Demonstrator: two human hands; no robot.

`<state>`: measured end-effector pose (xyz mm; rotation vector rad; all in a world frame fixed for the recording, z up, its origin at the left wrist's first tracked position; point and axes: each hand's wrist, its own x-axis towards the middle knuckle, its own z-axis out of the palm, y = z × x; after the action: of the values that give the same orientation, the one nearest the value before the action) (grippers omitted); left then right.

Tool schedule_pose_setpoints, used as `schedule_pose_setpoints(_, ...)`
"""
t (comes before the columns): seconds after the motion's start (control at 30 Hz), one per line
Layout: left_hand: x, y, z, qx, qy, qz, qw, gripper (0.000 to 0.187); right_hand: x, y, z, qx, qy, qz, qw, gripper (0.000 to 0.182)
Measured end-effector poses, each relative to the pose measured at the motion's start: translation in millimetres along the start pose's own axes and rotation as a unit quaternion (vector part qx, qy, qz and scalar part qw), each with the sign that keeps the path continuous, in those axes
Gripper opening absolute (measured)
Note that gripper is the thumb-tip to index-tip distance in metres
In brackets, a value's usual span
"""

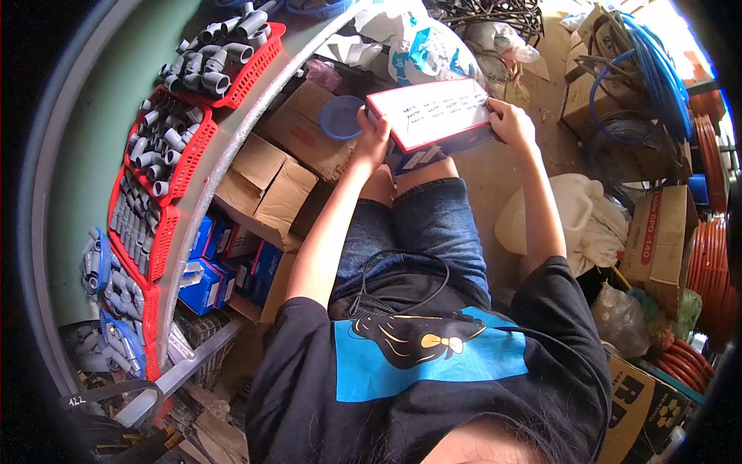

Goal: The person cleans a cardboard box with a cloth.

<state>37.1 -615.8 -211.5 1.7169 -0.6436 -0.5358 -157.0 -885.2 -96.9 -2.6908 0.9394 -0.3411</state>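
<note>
A flat box (437,116) with a white top, red edges and rows of dark handwriting is held out above my knees. At its left end my left hand (373,134) is closed on the edge, with the thumb up at the corner. My right hand (510,124) grips the opposite end, fingers bent around the corner. The undersides of both grips are hidden. Beneath the box, part of a blue box (423,157) shows. A blue round basin (342,117) is close to my left hand.
Red baskets (246,73) of grey pipe fittings line the shelf on the left. Open cardboard boxes (267,185) and blue boxes (205,286) sit beneath it. To the right are a white jug (545,220), coils of blue hose (657,69) and orange tubing (709,263).
</note>
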Motion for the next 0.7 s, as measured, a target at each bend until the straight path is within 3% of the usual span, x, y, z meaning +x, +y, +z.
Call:
schedule_pose_setpoints(0.07, -13.1, 35.1, -4.6, -0.025, -0.006, -0.081, 0.996, 0.104, 7.4, -8.7, 1.2, -0.009, -0.003, -0.024, 1.0, 0.042)
schedule_pose_setpoints(0.1, -13.4, 31.9, -1.3, -0.044, 0.013, -0.042, 0.998, 0.105, 9.2, -15.7, 0.4, -0.014, -0.005, -0.035, 0.999, 0.044)
schedule_pose_setpoints(0.43, -10.0, 32.1, -4.0, -0.002, -0.001, -0.064, 0.998, 0.104, 2.1, -63.7, -2.6, -0.08, -0.05, -0.071, 0.993, 0.049)
schedule_pose_setpoints(0.53, -11.3, 34.0, 0.5, 0.009, 0.011, -0.069, 0.998, 0.103, -0.7, -72.9, -4.2, 0.021, -0.035, -0.144, 0.989, 0.045)
schedule_pose_setpoints(0.6, -9.4, 29.3, 1.0, 0.018, 0.01, -0.065, 0.998, 0.101, -1.9, -85.9, -1.5, 0.116, -0.094, -0.154, 0.977, 0.047)
schedule_pose_setpoints(0.67, 13.5, -49.1, 19.2, 0.16, -0.004, 0.041, 0.986, 0.099, -3.0, -103.3, 1.7, 0.24, -0.168, -0.164, 0.942, 0.051)
schedule_pose_setpoints(0.7, 12.0, -47.7, 19.1, 0.146, -0.004, 0.038, 0.988, 0.098, -2.6, -110.8, 5.2, 0.247, -0.172, -0.188, 0.935, 0.052)
